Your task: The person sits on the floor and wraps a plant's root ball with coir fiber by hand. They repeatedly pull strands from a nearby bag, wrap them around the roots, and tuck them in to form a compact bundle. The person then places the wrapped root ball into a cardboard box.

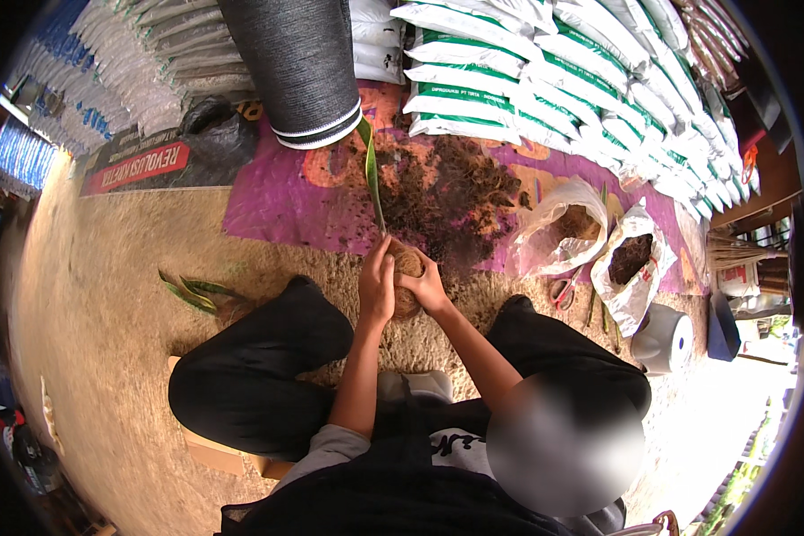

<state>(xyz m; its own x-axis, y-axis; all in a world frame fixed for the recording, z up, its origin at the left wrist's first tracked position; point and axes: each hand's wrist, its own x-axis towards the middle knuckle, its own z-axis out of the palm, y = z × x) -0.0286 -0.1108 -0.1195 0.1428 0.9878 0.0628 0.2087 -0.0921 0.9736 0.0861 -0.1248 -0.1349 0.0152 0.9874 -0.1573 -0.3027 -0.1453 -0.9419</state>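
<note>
Between my two hands is a brown, fibrous root ball [406, 263], out in front of my knees. My left hand [377, 284] wraps its left side and my right hand [427, 286] curls over its right side, fingers closed on it. A long green snake plant leaf [372, 174] with yellow edges rises by my left fingertips and leans away; whether it grows from the ball, I cannot tell. Just beyond lies a loose heap of dark soil [460, 188] on a purple printed sheet [277, 201].
Two open plastic bags, one of brown fibre [549, 246] and one of dark soil [657, 277], stand right of the heap beside red-handled scissors [563, 293]. More snake plant leaves [188, 293] lie left. A black roll [299, 71] and stacked white-green sacks [473, 80] stand behind.
</note>
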